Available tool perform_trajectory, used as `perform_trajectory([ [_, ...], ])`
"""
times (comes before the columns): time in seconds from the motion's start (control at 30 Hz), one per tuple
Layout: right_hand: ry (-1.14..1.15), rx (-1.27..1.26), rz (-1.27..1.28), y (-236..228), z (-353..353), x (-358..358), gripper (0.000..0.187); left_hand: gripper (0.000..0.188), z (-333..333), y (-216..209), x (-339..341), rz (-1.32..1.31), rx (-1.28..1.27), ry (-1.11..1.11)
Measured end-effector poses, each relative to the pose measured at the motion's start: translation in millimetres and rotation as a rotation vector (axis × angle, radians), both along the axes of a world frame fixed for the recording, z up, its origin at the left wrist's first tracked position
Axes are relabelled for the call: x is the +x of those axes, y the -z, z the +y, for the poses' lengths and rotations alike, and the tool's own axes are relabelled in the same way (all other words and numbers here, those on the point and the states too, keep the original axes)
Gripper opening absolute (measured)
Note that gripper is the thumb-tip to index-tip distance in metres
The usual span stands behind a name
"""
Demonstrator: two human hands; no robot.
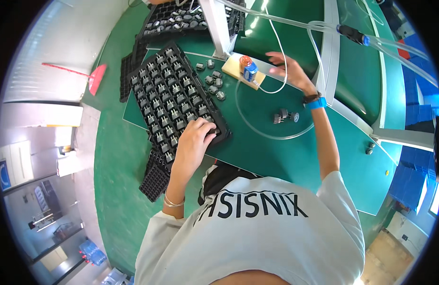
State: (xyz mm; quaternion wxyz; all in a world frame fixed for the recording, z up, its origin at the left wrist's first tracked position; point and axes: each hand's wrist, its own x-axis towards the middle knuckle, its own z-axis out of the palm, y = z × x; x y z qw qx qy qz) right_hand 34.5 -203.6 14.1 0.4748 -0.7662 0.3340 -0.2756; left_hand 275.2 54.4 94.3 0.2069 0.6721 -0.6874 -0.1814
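A black tray (174, 102) with rows of cells lies tilted on the green table. Small grey parts with upright metal prongs fill its cells. My left hand (195, 137) reaches to the tray's near right corner. Its fingers are bent together over a cell there and hide what they grip. My right hand (290, 71) is raised with fingers apart, holding nothing. Just left of it, a small blue device with an orange top (248, 69) stands on a pale yellow block (231, 67). Several loose grey parts (213, 80) lie between the tray and the block.
Two or so more parts (286, 116) lie below my right hand, inside a loop of clear tubing (248, 124). A white post (217, 28) rises behind the block. Another loaded tray (181, 19) is at the back; an empty black tray (155, 176) sits low at left.
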Motion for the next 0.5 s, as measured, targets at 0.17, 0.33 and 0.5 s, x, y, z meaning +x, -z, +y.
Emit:
perform_trajectory([
  [0.17, -0.268, 0.048, -0.238, -5.2, 17.1, 37.3, 0.075, 0.018, 3.3, -2.0, -11.5, -0.080, 0.004, -0.012],
  [0.33, -0.035, -0.474, -0.008, -28.3, 47.8, 62.7, 0.054, 0.017, 8.1, -1.4, -7.7, 0.149, -0.039, -0.111],
  [0.5, 0.075, -0.471, -0.114, -29.7, 52.7, 71.2, 0.034, 0.015, 17.3, 5.7, 5.9, 0.779, 0.074, -0.206],
])
